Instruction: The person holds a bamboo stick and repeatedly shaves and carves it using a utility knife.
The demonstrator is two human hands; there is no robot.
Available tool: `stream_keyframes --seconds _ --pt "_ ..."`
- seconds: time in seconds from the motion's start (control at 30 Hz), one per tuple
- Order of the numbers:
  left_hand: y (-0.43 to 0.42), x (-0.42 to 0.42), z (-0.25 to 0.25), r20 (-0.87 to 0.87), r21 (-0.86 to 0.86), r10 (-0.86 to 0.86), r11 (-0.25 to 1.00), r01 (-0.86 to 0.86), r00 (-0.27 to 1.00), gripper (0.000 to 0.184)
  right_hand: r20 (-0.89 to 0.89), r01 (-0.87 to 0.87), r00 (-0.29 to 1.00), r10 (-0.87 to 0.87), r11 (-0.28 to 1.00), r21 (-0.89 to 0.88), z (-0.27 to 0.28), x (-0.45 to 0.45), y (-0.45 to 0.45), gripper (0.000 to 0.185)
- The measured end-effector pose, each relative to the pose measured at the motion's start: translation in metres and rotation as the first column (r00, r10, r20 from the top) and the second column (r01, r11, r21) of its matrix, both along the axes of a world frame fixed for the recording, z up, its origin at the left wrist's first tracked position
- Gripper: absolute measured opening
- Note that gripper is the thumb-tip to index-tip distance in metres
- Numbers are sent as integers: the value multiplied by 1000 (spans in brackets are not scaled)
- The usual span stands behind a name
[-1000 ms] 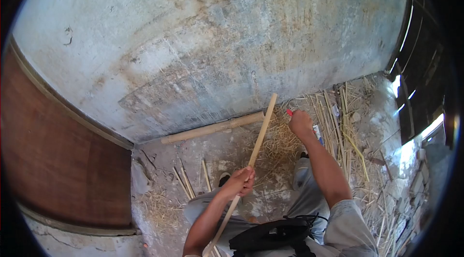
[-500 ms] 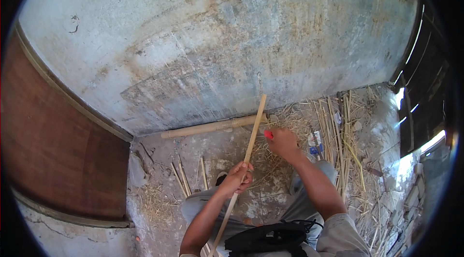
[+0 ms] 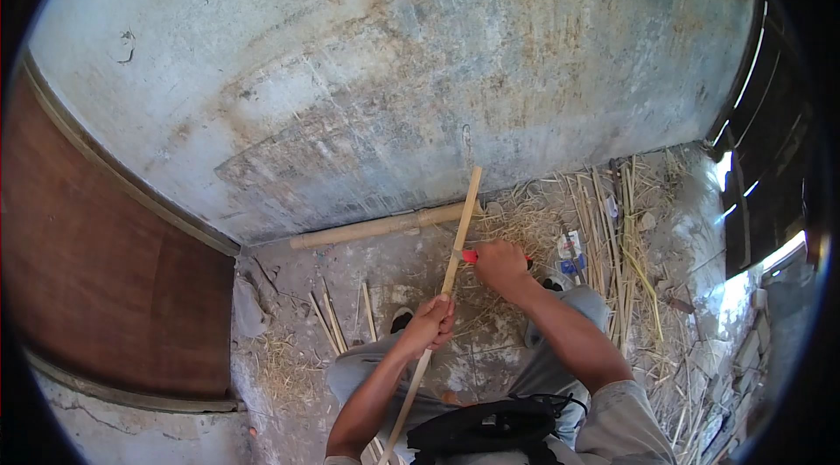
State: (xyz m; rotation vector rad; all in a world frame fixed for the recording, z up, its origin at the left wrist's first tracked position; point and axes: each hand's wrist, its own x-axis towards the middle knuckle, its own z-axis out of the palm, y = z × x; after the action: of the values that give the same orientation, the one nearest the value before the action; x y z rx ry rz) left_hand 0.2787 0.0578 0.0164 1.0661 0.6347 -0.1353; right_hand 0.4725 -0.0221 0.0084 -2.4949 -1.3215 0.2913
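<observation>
A long pale bamboo strip (image 3: 465,218) slants up from my lap toward the wall. My left hand (image 3: 429,325) is closed around it near its middle. To the right of the strip, my right hand (image 3: 502,267) is closed on a knife with a red handle (image 3: 471,256). The knife's front end is at the strip, above my left hand. Its blade is too small to make out clearly.
A thick bamboo pole (image 3: 367,230) lies along the wall's base. Bamboo strips (image 3: 604,246) and shavings cover the floor at right, beside a blue and white packet (image 3: 570,253). Several thin strips (image 3: 331,321) lie left of my legs. A brown door (image 3: 114,264) stands at left.
My right hand has moved left and down with the red-handled knife, from beyond the strip's top to beside the strip. My left hand still grips the strip, whose top has shifted slightly left.
</observation>
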Motion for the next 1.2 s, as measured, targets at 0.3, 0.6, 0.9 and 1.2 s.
stream_keyframes --seconds 0.3,0.6,0.9,1.2 --pt "-3 -6 7 -71 -29 20 999 -22 997 35 10 92 996 -92 991 -100 -5 0 14 21" --pt "-6 -6 12 -87 21 37 999 -35 996 34 32 54 998 -50 985 -162 -17 -1 21 20" --pt "-18 -17 3 -110 16 -71 997 73 991 34 -55 259 964 -262 964 -62 -18 38 20 19" --pt "-13 -18 4 -101 -130 -140 983 127 985 35 -14 390 920 -390 920 -45 -14 66 -3 21"
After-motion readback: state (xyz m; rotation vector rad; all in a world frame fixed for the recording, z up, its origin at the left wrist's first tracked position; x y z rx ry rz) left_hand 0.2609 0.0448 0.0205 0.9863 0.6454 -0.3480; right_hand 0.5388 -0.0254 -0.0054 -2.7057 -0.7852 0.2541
